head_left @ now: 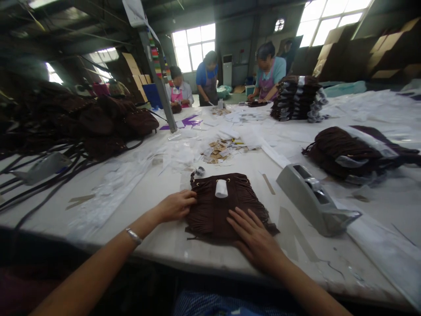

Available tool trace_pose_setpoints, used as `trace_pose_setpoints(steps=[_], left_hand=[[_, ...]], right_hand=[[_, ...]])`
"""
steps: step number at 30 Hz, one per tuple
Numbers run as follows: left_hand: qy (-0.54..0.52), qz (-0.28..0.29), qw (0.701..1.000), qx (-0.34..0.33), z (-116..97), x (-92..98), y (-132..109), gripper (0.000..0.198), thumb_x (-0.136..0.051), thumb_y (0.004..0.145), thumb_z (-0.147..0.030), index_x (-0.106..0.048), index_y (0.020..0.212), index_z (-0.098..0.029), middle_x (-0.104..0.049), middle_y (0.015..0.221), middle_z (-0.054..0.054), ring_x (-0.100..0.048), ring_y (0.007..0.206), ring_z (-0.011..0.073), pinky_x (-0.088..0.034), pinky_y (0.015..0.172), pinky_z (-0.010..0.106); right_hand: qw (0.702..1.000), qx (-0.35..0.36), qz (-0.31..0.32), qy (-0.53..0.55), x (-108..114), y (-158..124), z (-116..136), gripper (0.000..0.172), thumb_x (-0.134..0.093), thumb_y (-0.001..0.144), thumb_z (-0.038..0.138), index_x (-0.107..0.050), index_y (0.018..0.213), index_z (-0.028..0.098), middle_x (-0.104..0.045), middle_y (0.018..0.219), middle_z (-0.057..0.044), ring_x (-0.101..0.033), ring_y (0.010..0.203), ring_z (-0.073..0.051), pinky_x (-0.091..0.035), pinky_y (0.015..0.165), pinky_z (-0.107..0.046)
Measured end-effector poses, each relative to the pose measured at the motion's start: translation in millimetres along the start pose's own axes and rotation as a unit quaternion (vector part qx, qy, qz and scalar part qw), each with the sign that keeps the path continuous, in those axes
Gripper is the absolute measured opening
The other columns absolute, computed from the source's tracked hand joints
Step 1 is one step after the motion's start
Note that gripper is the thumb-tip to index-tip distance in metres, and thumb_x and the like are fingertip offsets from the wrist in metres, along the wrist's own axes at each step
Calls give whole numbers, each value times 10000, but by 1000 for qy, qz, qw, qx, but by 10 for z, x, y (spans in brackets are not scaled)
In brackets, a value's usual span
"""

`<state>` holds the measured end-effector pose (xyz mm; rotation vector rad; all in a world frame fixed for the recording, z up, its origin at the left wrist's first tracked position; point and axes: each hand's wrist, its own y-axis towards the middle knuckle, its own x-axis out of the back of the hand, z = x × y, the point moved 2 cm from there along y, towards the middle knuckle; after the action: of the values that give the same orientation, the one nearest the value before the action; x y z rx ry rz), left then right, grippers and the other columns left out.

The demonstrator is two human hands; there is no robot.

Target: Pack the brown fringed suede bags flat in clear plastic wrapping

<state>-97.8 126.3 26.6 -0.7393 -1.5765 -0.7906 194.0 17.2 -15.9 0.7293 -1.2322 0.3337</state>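
A dark brown fringed bag (223, 219) lies flat on the table in front of me. A white wrapped piece (221, 188) sits near its top, between small metal eyelets. My left hand (177, 205) is at the bag's left edge, its fingers bent together and gripping the side. Flat on the lower right of the bag rests my right hand (253, 235), fingers stretched out and holding nothing. A strap or chain end with a grey wrapped bit (200, 171) shows at the bag's top left corner.
To the right stands a grey tape dispenser (315, 199). Beyond it are a wrapped brown bag bundle (348, 151) and a tall stack of brown bags (296, 98). Brown bags (108, 120) pile up at left. Small tan cards (217, 150) lie mid-table. Several people work across the table.
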Motion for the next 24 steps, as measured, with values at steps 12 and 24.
trace_pose_setpoints(steps=[12,24], left_hand=[[-16,-68,996,52,-24,160,160,354,-452,953,-233,-583,1282,-243,-565,1391,54,-538,1259,179,-434,1065,327],[-38,-118,978,167,245,88,-96,311,-461,961,-304,-661,1187,-228,-672,1262,65,-632,1164,224,-505,1007,399]], right_hand=[[1000,-13,14,5,10,-2,23,636,-536,883,177,-355,1492,215,-313,1566,-46,-254,1457,-267,-262,1174,-554],[995,-45,68,57,78,40,32,696,-571,851,204,-334,1505,243,-266,1581,-38,-214,1469,-272,-204,1190,-563]])
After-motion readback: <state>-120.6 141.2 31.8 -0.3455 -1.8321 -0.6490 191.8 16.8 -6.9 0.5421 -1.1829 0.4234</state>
